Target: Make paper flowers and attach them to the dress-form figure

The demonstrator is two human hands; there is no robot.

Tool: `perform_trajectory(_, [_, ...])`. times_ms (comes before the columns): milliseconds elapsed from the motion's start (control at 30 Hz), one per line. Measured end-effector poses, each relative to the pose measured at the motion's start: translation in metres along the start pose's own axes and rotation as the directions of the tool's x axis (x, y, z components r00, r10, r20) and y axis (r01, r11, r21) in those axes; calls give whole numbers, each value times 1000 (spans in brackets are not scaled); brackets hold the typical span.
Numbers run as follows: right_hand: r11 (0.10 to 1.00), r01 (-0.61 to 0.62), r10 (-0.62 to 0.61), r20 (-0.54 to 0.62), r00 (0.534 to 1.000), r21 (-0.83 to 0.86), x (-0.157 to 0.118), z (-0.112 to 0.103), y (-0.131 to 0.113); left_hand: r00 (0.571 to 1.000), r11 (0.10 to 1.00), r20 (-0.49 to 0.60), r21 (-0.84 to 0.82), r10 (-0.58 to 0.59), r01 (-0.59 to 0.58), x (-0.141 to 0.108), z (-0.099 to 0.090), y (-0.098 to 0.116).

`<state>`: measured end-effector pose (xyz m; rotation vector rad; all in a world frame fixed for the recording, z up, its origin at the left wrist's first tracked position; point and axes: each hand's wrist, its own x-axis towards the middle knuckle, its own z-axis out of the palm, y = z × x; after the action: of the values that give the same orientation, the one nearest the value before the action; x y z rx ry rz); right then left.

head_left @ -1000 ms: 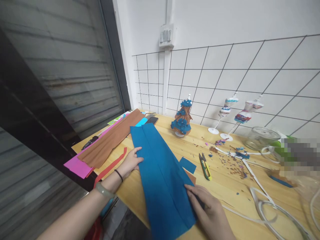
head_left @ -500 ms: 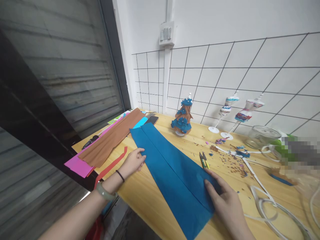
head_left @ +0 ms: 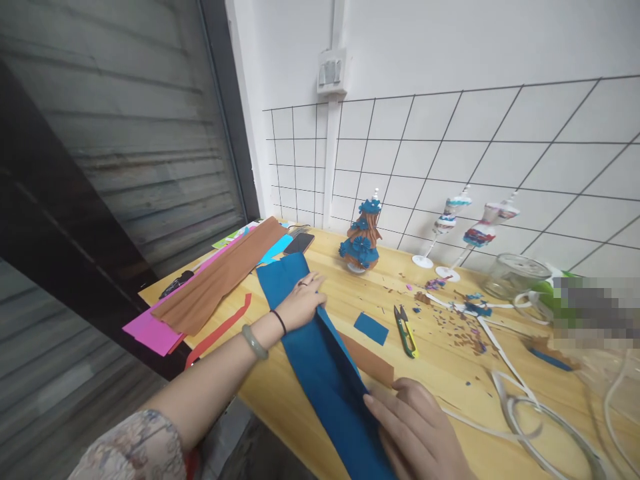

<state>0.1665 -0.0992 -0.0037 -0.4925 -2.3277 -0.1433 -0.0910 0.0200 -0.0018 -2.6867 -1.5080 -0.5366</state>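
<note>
A long blue paper sheet (head_left: 320, 380) lies slanting across the wooden table, its right side folded up and over along its length. My left hand (head_left: 303, 300) is on its upper part, fingers closed at the raised edge. Lower down, my right hand (head_left: 420, 427) grips the folded right edge, the thumb side partly hidden. Beside the sheet on the right are a brown paper strip (head_left: 367, 358), a small blue paper piece (head_left: 371, 328) and thread snips (head_left: 406, 332) with green and yellow handles.
Brown crepe paper (head_left: 220, 280) and pink paper (head_left: 160, 333) lie at the left, near a phone (head_left: 300, 243). A decorated dress form (head_left: 363, 240), two white figurines (head_left: 447, 227) and a glass jar (head_left: 515, 275) stand at the back. Paper scraps (head_left: 467, 333) and white cord (head_left: 520, 407) lie right.
The sheet's right side has been folded over leftward, uncovering the brown strip and small blue piece. My left hand has moved right onto the sheet; my right hand has shifted down and left.
</note>
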Motion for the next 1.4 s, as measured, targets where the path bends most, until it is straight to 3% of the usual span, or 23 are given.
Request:
perform_trajectory(167, [997,-51,57,-92,994,61,2,-7,1,997,996,-33,58,-64,66,7,-7,-22])
perform_trajectory(267, [970,-200,221,-155,963,138,3,-4,2,992,989,-74,97,-105,112,11,-19,-30])
perform_trajectory(400, [855,-507,519,-231,823,115,-3,4,8,977,974,-146,143,-156,177,17,-38,-37])
perform_trajectory(500, [747,-662,654,-256,712,65,-5,9,14,960,959,-210,180,-182,221,19,-53,-39])
perform_trajectory(700, [586,-789,810,-172,561,183,-9,13,22,939,936,-305,257,-157,240,16,-85,-33])
perform_trajectory(800, [522,-807,852,-111,512,278,-14,17,25,932,917,-338,316,-131,243,10,-99,-28])
perform_trajectory(933, [498,-796,858,-61,511,344,-17,21,26,919,837,-380,464,-106,288,1,-115,-27])
perform_trajectory(1100, [513,-766,834,-11,552,388,-14,23,23,863,715,-413,506,-289,482,-6,-126,-43])
perform_trajectory(1233, [522,-763,823,11,568,382,-12,24,20,840,674,-340,502,-422,542,-9,-123,-66])
perform_trajectory(1400, [516,-752,818,25,575,409,-11,24,20,831,679,-282,481,-480,555,-9,-106,-91])
